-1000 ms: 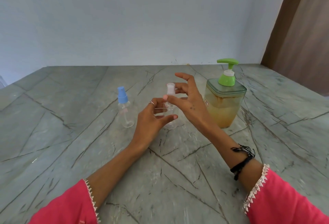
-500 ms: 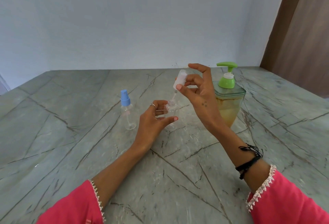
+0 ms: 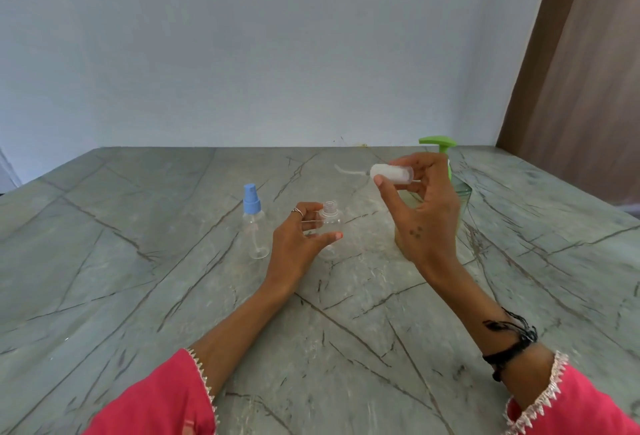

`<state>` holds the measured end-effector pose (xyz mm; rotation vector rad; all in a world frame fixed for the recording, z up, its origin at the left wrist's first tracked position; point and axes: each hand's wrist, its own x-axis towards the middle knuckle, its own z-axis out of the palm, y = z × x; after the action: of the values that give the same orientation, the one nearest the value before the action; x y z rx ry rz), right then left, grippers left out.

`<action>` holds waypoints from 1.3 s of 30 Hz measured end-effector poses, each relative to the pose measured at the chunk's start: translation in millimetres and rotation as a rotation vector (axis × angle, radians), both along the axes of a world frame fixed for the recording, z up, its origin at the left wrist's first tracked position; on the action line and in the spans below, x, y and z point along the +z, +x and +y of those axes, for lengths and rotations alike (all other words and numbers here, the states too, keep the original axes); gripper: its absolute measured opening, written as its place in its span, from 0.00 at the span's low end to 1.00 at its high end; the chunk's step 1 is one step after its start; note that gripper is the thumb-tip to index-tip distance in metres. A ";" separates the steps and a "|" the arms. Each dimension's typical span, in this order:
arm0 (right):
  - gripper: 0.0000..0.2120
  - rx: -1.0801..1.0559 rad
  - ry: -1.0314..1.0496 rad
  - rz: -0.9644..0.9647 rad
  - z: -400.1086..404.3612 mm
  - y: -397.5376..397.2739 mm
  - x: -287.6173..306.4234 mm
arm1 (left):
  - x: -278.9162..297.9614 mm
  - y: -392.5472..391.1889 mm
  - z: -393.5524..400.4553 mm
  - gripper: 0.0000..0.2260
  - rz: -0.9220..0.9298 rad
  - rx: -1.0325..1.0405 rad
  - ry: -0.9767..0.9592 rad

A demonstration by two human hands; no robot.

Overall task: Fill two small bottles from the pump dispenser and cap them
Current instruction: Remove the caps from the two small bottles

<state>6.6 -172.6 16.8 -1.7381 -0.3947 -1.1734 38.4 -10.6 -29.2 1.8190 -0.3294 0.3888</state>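
Observation:
My left hand (image 3: 298, 243) grips a small clear bottle (image 3: 329, 223) that stands upright on the marble table, its neck open. My right hand (image 3: 420, 213) is raised above and right of it, pinching the bottle's white spray cap (image 3: 391, 172) sideways, with the thin dip tube (image 3: 348, 172) trailing out to the left. A second clear bottle with a blue spray cap (image 3: 254, 223) stands to the left, untouched. The pump dispenser (image 3: 446, 171), green-topped with yellowish liquid, stands behind my right hand and is mostly hidden by it.
The grey veined marble table (image 3: 173, 279) runs back to a pale wall. A brown wooden panel (image 3: 581, 71) rises at the far right. Pink sleeves with trim cover both forearms near the bottom edge.
My right hand lifted the white spray cap out of the bottle, pulled the dip tube free and swung it up and right, now lying sideways. My left hand kept holding the bottle.

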 end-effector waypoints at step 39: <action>0.22 0.135 -0.024 0.635 12.8 50.3 -57.0 | -0.6 -0.3 1.7 0.22 0.026 0.103 0.026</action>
<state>56.9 -159.9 -40.3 -1.9588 -0.1330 -0.4769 38.1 -8.9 -29.8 1.8694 -0.2244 0.4333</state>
